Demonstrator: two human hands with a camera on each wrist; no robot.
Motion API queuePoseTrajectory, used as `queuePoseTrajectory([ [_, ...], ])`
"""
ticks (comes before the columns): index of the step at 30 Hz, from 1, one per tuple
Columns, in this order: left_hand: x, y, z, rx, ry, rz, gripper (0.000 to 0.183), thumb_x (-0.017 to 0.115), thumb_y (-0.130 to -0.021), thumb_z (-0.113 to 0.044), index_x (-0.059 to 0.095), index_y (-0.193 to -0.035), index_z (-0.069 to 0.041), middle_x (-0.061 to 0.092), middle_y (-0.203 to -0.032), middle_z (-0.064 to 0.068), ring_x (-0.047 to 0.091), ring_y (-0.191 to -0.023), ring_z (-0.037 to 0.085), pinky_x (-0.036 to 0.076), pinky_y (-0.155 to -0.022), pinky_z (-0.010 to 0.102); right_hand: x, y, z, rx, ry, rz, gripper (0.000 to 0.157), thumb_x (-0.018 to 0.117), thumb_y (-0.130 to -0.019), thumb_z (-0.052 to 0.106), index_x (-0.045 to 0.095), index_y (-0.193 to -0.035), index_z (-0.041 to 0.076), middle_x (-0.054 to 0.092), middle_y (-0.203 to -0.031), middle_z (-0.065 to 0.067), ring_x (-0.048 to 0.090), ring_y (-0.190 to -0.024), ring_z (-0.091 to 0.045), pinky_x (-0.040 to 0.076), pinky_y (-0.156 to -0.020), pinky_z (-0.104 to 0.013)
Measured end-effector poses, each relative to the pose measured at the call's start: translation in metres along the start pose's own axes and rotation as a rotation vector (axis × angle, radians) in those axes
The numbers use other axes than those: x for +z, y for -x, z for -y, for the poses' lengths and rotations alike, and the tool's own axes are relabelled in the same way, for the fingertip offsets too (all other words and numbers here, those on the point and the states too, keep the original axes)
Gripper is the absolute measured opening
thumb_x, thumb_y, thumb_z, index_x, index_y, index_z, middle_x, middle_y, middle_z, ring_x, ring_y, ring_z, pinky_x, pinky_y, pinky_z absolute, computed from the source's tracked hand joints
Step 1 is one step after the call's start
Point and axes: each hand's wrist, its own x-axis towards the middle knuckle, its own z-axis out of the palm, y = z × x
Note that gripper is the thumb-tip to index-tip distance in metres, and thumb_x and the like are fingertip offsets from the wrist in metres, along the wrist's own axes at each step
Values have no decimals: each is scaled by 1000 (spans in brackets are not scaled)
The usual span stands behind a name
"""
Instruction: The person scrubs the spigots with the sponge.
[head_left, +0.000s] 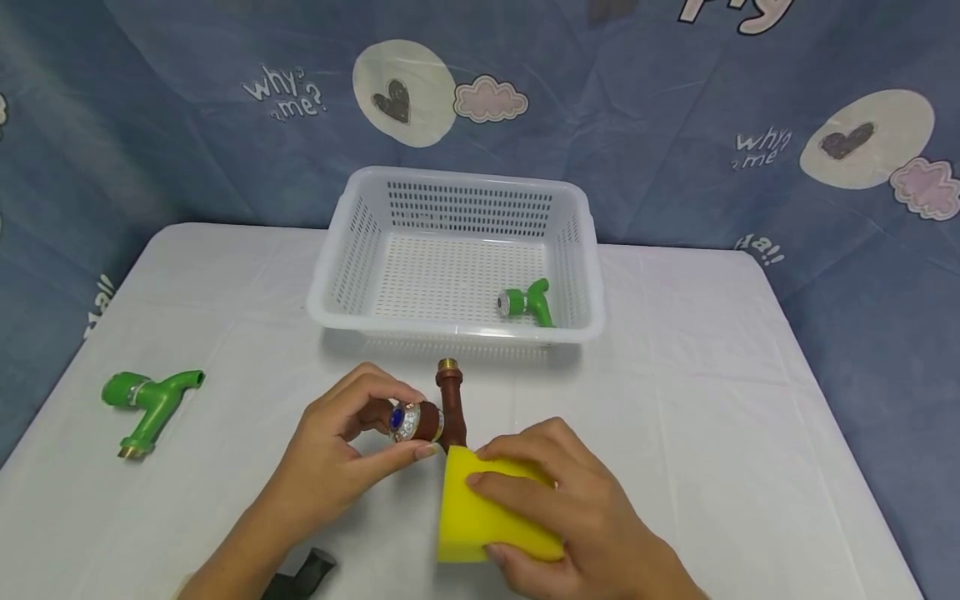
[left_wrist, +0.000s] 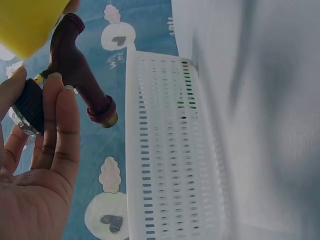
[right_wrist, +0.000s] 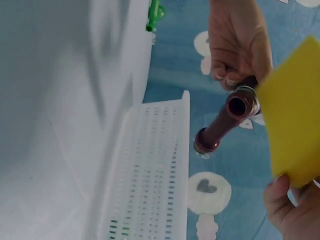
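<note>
My left hand (head_left: 341,442) grips a dark red-brown tap (head_left: 452,408) by its round knob, which has a silver band and a blue centre. The tap's brass threaded end points toward the basket, and its open spout shows in the right wrist view (right_wrist: 237,106). A yellow sponge (head_left: 480,517) is pinched between the thumb and fingers of my right hand (head_left: 577,508). In the head view the sponge's upper corner overlaps the tap's spout end. The left wrist view shows the left fingers (left_wrist: 61,115) curled about the knob.
A white perforated basket (head_left: 450,329) stands at the back of the white table, with a green tap (head_left: 536,302) inside. Another green tap (head_left: 153,408) lies on the left. A black object (head_left: 303,575) sits by the left forearm. A blue patterned cloth (head_left: 600,125) hangs behind.
</note>
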Motion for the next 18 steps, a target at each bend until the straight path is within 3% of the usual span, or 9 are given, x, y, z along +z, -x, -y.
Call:
queuePoseTrajectory([
  [4,1,0,0,10,1,-7,51,92,-78,0,69,-119,-20,64,-107,-2,58,-87,16,58,-74,24,2,0,1,12,29,2,37,69,-100,34,69,-130,13,62,-136,-13,55,-114,-26,52,-97,-34],
  [13,0,0,1,21,28,-29,52,90,-78,5,70,-120,-17,65,-111,1,61,-86,19,59,-77,23,4,0,-1,-65,-15,44,34,69,-100,32,72,-125,10,66,-132,-8,59,-107,-19,52,-94,-24],
  [18,0,0,1,14,23,-20,51,89,-79,4,70,-120,-18,65,-112,0,62,-87,18,59,-77,24,4,0,1,-24,-15,39,36,70,-100,32,70,-129,10,62,-137,-11,58,-113,-22,52,-98,-29],
])
